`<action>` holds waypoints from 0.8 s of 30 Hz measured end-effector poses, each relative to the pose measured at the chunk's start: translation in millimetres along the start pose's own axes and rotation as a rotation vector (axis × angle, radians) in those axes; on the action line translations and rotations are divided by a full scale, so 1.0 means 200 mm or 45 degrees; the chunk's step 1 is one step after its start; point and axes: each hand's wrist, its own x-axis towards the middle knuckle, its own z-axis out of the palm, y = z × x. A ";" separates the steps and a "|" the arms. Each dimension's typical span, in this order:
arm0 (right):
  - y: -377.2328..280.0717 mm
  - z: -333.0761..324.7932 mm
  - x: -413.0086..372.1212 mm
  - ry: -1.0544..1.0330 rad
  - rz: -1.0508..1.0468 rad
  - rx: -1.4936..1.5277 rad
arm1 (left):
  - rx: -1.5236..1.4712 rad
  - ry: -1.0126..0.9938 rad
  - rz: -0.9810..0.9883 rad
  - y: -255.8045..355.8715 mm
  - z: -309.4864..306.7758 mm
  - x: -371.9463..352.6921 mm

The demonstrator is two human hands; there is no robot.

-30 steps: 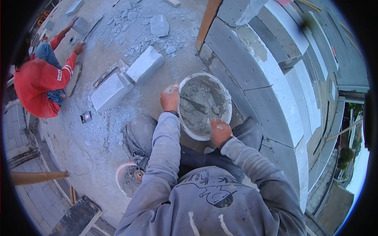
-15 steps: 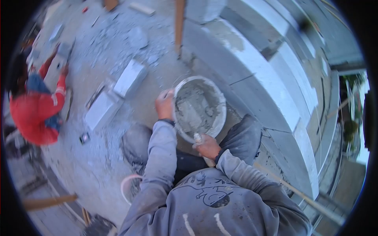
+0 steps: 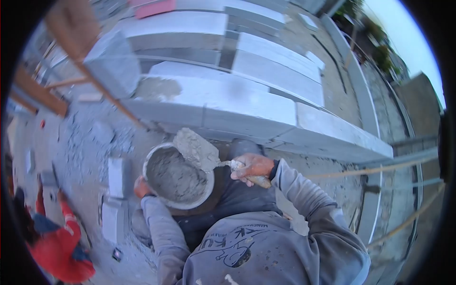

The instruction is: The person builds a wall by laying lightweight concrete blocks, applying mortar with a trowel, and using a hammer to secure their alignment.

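My right hand (image 3: 255, 168) is wrapped round the handle of a trowel (image 3: 262, 181). Grey wet mortar (image 3: 195, 148) covers its blade, which is raised over the far right rim of a bucket (image 3: 191, 205). More mortar (image 3: 175, 175) lies inside the bucket, its surface rough. At the bucket's left side, my left hand (image 3: 141, 187) grips the rim; part of its fingers is hidden. The bucket stands between my legs, close to a low wall of pale blocks (image 3: 247, 111).
A patch of mortar (image 3: 159, 89) lies on the wall top. Two pale blocks (image 3: 118, 176) sit left of the bucket, amid floor rubble. A person in red (image 3: 61, 249) crouches at lower left. A wooden post (image 3: 102, 90) leans near the wall; a pole (image 3: 346, 171) extends right.
The trowel has come up out of the bucket carrying mortar, and my right hand has moved right. My view has turned toward the wall. My left hand stays on the bucket.
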 end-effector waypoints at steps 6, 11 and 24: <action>-0.03 -0.32 -0.61 0.758 -0.082 -0.281 | -0.156 -0.154 -0.112 -0.22 0.00 0.19; 0.11 -0.60 -1.08 1.373 -0.013 -0.734 | -0.242 -0.183 -0.120 -0.20 -0.02 0.18; 0.34 -0.68 -1.04 2.016 0.168 -1.761 | -0.080 -0.199 -0.165 0.06 -0.04 0.08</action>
